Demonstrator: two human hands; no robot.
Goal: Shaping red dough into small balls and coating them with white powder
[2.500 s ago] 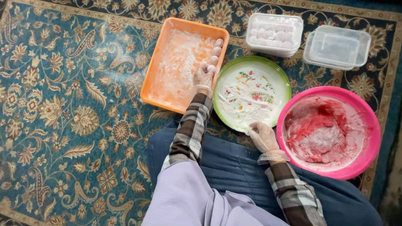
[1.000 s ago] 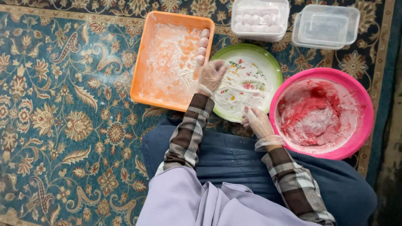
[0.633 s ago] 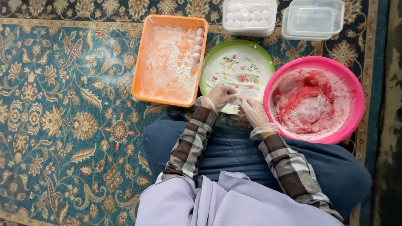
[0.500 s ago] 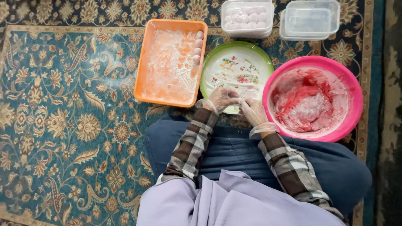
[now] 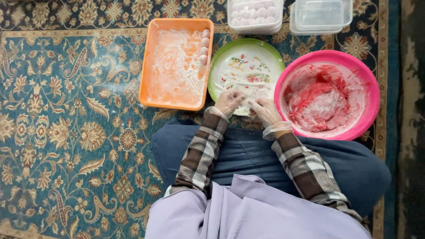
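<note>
Carpet surrounds hands meeting at plate edge.

One orange tray, one green plate, one pink bowl, two clear plastic boxes, two gloved hands, one patterned carpet

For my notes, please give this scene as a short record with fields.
left hand: gloved, over near edge of green-rimmed plate
right hand: gloved, close beside the left, fingertips nearly meeting
orange tray: floured, small balls along its right side
pink bowl: red and white dough
clear containers: one with pale balls
floor: patterned carpet
</note>
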